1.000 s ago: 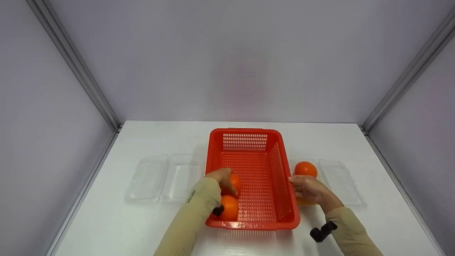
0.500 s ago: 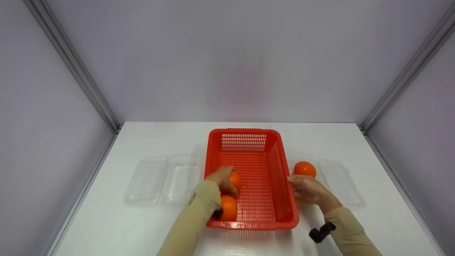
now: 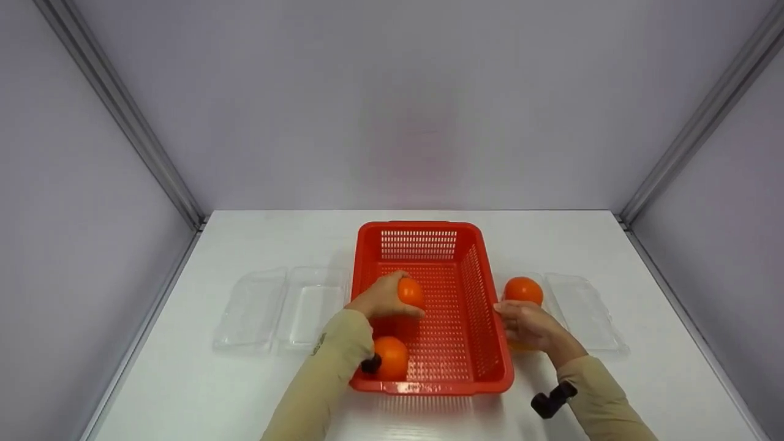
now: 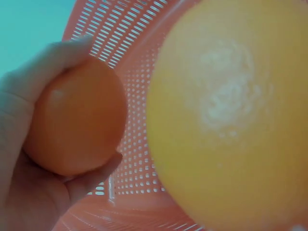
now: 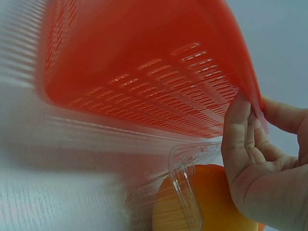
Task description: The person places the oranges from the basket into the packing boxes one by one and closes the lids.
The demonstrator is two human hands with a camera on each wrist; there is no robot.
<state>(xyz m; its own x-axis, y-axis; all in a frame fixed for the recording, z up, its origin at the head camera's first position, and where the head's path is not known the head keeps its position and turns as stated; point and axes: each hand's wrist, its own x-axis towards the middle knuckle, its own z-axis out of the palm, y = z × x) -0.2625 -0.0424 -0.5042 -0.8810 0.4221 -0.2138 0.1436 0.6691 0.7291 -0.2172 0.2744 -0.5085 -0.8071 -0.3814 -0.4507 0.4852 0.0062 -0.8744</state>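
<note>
In my left hand [image 3: 383,298] is an orange [image 3: 411,293], gripped between thumb and fingers and raised inside the red basket [image 3: 429,388]. The left wrist view shows the thumb and a finger curled round this orange [image 4: 79,118]. A second orange [image 3: 392,358] lies in the basket's near left corner, below my left wrist. My right hand [image 3: 531,324] pinches the basket's right rim, thumb on one side and fingers on the other in the right wrist view. Beside that hand, an orange [image 3: 523,290] sits in a clear plastic box; another [image 5: 216,197] is partly hidden beneath the hand.
On the left, an opened clear clamshell box [image 3: 313,313] lies beside the basket, its lid [image 3: 251,312] folded outward. The right box's lid [image 3: 585,312] also lies flat. Walls enclose the white table [image 3: 288,236] at the back and sides.
My left hand has lifted its orange and moved it slightly forward within the basket, away from the second orange. My right hand keeps its hold on the rim.
</note>
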